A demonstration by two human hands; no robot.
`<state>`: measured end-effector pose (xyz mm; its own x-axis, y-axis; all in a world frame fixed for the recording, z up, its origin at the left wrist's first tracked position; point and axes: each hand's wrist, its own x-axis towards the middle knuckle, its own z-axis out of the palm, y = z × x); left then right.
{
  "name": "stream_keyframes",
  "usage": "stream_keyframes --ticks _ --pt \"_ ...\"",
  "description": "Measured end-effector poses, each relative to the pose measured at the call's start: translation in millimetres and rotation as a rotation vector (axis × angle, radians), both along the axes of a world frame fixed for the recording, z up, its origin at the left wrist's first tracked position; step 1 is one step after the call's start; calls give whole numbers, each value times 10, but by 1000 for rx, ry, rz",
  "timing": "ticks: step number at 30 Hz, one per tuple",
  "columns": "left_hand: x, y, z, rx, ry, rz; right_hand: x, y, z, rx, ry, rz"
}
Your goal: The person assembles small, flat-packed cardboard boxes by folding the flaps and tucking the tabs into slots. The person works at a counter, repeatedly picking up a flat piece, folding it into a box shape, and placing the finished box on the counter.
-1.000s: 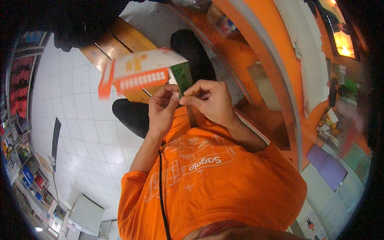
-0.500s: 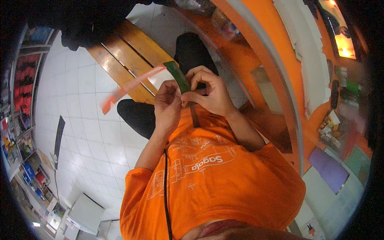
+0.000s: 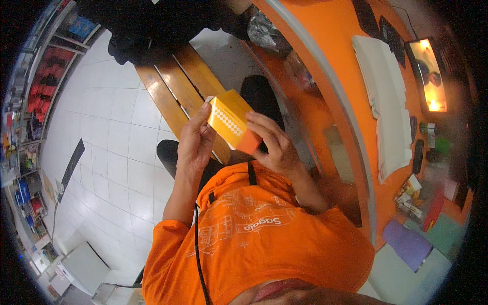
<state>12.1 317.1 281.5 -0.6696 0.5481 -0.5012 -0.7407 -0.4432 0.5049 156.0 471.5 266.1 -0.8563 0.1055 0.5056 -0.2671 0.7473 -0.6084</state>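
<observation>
Holding the yellow-and-orange rectangular cardboard box [image 3: 229,119] between partly curled left hand [image 3: 195,138] and right hand [image 3: 277,145], supporting opposite ends, ideally pressing lightly, avoiding dents.

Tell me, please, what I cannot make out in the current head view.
Head view: far side of the yellow box, turned away from view.
Head view: upper end of the wooden bench, hidden by a dark mass.
Head view: shelf goods at left, too small and blurred.
</observation>
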Motion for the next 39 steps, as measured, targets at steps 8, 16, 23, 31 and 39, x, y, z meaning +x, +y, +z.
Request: stream_keyframes --ticks 8,16,23,31,39 --pt "338 -32 271 -367 668 -182 -159 -20 186 12 146 -127" --pt "484 -28 348 -318 828 -37 -171 -56 381 -103 99 -179" --pt "499 -167 156 -330 1043 248 -164 -145 522 -465 -26 -157" --pt "512 -261 28 -385 978 263 -295 -251 604 -337 25 -40" --pt "499 -265 78 -358 1027 166 -366 -304 645 -241 58 -13"
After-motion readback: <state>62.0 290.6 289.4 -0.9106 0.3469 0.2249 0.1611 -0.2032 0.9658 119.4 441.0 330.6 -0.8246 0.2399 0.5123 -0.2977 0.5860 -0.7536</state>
